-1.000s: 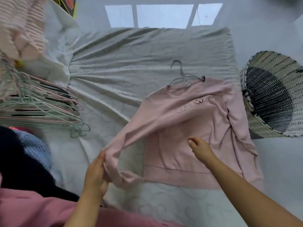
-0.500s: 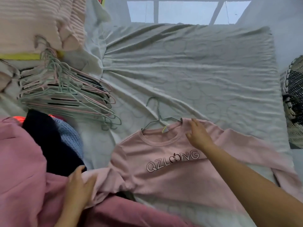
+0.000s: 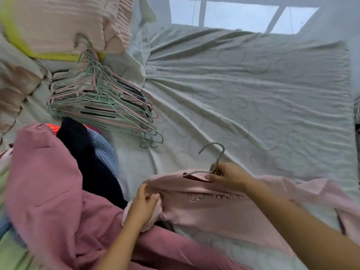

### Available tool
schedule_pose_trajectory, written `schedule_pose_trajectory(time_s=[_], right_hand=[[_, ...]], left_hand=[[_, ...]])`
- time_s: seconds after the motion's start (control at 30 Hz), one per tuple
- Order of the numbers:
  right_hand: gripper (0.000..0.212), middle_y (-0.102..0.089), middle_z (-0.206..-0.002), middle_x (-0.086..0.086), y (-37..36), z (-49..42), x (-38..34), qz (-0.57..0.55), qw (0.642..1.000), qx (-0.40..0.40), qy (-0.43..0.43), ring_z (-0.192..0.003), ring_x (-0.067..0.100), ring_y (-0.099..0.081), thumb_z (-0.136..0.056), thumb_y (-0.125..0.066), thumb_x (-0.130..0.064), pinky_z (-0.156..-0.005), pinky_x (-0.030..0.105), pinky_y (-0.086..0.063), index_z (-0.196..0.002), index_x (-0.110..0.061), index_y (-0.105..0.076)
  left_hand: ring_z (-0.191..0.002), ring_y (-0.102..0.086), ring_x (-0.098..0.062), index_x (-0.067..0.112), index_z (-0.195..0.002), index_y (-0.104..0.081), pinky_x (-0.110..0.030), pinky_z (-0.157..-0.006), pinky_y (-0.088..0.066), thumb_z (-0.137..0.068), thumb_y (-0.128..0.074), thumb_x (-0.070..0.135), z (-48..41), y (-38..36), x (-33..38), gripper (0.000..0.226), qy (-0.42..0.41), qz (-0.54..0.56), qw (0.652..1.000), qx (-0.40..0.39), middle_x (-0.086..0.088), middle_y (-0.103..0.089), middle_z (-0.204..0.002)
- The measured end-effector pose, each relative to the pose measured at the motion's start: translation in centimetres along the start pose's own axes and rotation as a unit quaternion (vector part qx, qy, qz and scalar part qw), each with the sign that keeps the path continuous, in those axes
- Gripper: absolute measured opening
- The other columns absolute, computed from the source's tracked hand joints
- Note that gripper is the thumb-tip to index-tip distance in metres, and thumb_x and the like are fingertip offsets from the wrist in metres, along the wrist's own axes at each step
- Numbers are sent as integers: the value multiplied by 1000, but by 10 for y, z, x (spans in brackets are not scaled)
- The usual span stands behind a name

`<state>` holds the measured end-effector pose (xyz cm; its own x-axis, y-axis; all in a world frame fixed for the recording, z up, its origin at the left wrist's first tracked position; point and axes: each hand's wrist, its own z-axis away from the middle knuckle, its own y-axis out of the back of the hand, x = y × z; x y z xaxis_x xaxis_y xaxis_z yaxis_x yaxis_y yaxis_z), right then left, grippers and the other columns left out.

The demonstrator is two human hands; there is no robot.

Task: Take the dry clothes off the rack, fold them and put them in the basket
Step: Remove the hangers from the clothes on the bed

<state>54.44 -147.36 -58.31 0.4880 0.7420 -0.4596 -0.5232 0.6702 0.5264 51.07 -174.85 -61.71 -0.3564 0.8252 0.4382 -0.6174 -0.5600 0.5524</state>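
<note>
**On the bed: pink sweatshirt on its hanger, both hands gripping**

Near the lower edge of the wrinkled pale bed sheet (image 3: 253, 94) lies the light pink sweatshirt (image 3: 214, 215), printed chest up, with a grey-green hanger (image 3: 220, 159) poking out of its neck. The right hand (image 3: 229, 177) pinches the hanger's stem just below the hook, at the collar. The left hand (image 3: 143, 208) curls its fingers round bunched sweatshirt fabric at the garment's left end. Beside it sits a heap of clothes, with a dusty-pink garment (image 3: 48, 182) next to a navy one (image 3: 87, 152). Farther up the bed, a stack of pink and green hangers (image 3: 105, 108) lies fanned out.
</note>
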Motion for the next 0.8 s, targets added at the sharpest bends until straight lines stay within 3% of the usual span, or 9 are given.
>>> schedule_pose_trajectory(time_s=[0.1,0.17,0.23,0.33,0.47,0.6,0.67,0.73,0.8], right_hand=[[27,-68,-102,2,-8,32,-26,19,999,2,35,-93,21,-59,-92,-51,-46,-66,26,-33,-106,-28,-65],[26,-67,-91,-3,-3,52,-39,27,999,15,44,-88,20,-58,-93,-49,-43,-64,28,-33,-105,-27,-66],[20,-56,-71,-12,15,72,-48,6,999,29,36,-76,14,-53,-94,-47,-42,-61,26,-35,-93,-31,-65],[21,-51,-63,-13,48,103,-60,-34,997,67,31,-64,3,-48,-94,-49,-39,-63,22,-38,-74,-38,-56],[26,-64,-68,2,79,146,-82,-110,988,97,48,-63,12,-56,-92,-54,-34,-71,36,-47,-68,-32,-64],[26,-66,-73,5,97,188,-117,-116,984,117,67,-67,12,-57,-93,-53,-31,-68,27,-46,-69,-31,-65],[27,-59,-67,1,101,203,-137,-117,982,133,71,-62,9,-50,-93,-54,-30,-63,24,-40,-68,-29,-66],[26,-54,-57,-6,106,217,-156,-120,979,149,65,-52,4,-44,-93,-54,-28,-55,18,-35,-70,-25,-67],[25,-46,-43,-11,113,230,-173,-143,974,164,65,-41,2,-39,-93,-55,-26,-47,12,-30,-72,-20,-67]], left_hand=[[-108,-59,-25,19,-143,-28,-33,-96,-43,-90,-59,25,12,6,7,62,-23,64,998,-4,-10,-60,-112],[-105,-58,-24,22,-139,-39,-33,-95,-43,-89,-59,35,23,8,21,55,-43,74,996,6,-11,-58,-112],[-100,-58,-22,25,-115,-59,-35,-95,-45,-82,-60,54,35,15,38,44,-67,83,994,25,-11,-58,-112],[-86,-56,-12,30,-85,-57,-24,-86,-45,-84,-66,32,57,32,67,9,-108,131,983,65,-7,-51,-102],[-76,-52,-9,23,-75,-59,-3,-64,-41,-81,-71,13,93,63,96,17,-187,178,960,110,-1,-44,-90],[-72,-55,-14,37,-61,-67,-15,-65,-42,-63,-74,42,115,108,97,9,-215,248,934,142,-9,-61,-80],[-67,-54,-6,40,-66,-67,-16,-64,-41,-72,-76,28,124,130,91,16,-236,252,926,153,-6,-62,-75],[-70,-54,-5,31,-68,-66,-12,-63,-40,-78,-72,11,130,154,84,24,-259,248,914,189,-3,-62,-74],[-69,-54,-8,24,-64,-65,-13,-64,-40,-80,-70,8,130,180,75,23,-258,264,902,225,-7,-63,-75]])
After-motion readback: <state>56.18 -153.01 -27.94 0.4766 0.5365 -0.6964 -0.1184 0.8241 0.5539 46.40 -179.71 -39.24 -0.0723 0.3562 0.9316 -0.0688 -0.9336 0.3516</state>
